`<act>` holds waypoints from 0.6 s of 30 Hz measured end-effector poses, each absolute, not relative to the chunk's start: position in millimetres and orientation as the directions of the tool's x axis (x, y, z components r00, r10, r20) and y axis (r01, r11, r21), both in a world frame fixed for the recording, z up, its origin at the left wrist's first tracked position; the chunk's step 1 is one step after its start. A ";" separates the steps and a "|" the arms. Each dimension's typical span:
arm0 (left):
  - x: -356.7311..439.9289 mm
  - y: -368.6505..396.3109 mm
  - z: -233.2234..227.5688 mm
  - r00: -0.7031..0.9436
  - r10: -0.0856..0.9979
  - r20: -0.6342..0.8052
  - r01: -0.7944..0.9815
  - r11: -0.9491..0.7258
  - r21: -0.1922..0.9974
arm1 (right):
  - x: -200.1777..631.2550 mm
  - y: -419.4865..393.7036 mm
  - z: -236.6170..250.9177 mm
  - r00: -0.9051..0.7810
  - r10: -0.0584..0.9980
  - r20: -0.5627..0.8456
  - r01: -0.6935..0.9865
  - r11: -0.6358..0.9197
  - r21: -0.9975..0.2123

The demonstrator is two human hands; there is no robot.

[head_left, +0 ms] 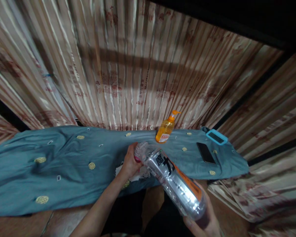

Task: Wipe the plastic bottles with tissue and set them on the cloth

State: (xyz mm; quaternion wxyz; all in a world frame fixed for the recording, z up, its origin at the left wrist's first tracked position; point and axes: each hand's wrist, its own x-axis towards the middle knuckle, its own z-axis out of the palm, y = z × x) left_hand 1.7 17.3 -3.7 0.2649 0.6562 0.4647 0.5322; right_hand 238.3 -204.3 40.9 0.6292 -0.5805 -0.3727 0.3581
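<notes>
Here we judge the cap is being worked: our left hand [131, 162] has its fingers clamped on the neck of the clear bottle [174, 182], our right hand [204, 222] gripping its base. Next, a steady twist; the pump bottle [165, 129] stands just beyond the left fingers.

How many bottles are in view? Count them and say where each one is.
2. A clear plastic bottle is held tilted between the left hand at its neck and the right hand at its base. An orange pump bottle stands on the blue cloth by the curtain.
</notes>
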 end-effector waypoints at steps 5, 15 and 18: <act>-1.9 19.0 -2.2 0.025 0.889 0.458 0.336 -0.439 0.833 | 228.2 -201.4 45.3 0.462 0.886 0.042 -0.027 0.062 -0.998; -1.4 16.2 -1.6 0.005 0.911 0.412 0.313 -0.393 0.864 | 233.2 -201.7 51.1 0.465 0.883 0.060 0.011 0.062 -0.998; 0.0 15.9 0.2 -0.002 0.911 0.413 0.302 -0.393 0.869 | 236.3 -202.5 53.3 0.462 0.885 0.067 0.042 0.054 -0.998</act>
